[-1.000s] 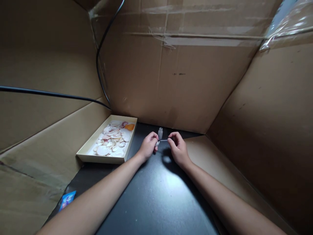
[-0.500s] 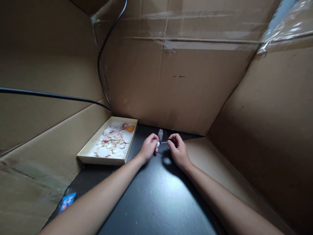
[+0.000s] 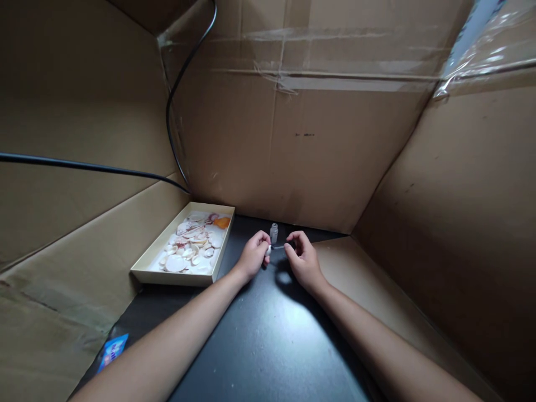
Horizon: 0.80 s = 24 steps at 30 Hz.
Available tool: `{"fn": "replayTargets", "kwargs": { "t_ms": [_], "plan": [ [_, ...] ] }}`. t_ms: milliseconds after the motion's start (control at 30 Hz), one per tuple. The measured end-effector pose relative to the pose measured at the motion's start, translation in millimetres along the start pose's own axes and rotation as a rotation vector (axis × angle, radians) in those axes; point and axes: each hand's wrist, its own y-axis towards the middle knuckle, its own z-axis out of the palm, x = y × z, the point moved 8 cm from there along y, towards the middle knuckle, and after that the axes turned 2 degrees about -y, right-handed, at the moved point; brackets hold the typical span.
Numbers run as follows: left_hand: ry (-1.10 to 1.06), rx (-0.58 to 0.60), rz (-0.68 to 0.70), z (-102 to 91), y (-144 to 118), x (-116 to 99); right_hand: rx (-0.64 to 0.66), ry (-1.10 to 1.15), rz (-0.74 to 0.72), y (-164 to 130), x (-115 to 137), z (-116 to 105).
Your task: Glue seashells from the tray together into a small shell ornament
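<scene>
Both forearms bare, no sleeves; rings or watch apparently none

Both forearms stretch forward, converging. The left hand (image 3: 253, 258) is curled, fingertips pinched; the right hand (image 3: 302, 260) likewise, just beside it.

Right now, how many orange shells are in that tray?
1. The orange shell lies in the tray's far right corner, among pale shells. Others could be buried underneath.
</scene>
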Motion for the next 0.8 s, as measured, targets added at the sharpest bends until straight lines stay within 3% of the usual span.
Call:
{"fn": "replayTargets", "kwargs": {
  "t_ms": [800],
  "plan": [
    [-0.005,-0.018,0.01,-0.9,0.8,-1.0,0.01,0.007,0.002,0.7,0.1,1.4]
  ]
}}
